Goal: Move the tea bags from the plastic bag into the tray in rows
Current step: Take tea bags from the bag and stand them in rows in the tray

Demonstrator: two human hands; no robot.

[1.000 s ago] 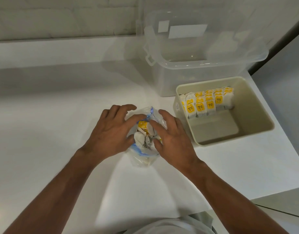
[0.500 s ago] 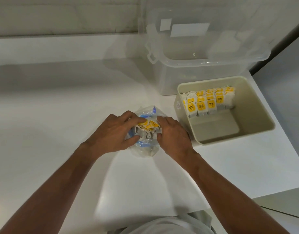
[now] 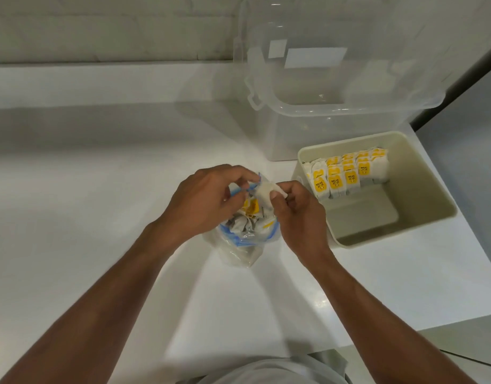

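Note:
A clear plastic bag (image 3: 240,249) with a blue zip edge stands on the white counter, several tea bags with yellow tags (image 3: 251,207) inside it. My left hand (image 3: 205,202) pinches the bag's rim at its far side. My right hand (image 3: 297,209) pinches a white tea bag (image 3: 263,191) just above the bag's mouth. To the right sits the beige tray (image 3: 421,234); rows of tea bags (image 3: 346,173) stand along its far wall, and its near half is bare.
A large clear plastic storage box (image 3: 322,106) stands behind the tray against the wall. The counter's edge runs close along the tray's right side and near front right. Bare white counter spreads to the left.
Both hands rose from deep in the bag's mouth. My right hand has drawn a white tea bag up out of it, and my left moved to the rim.

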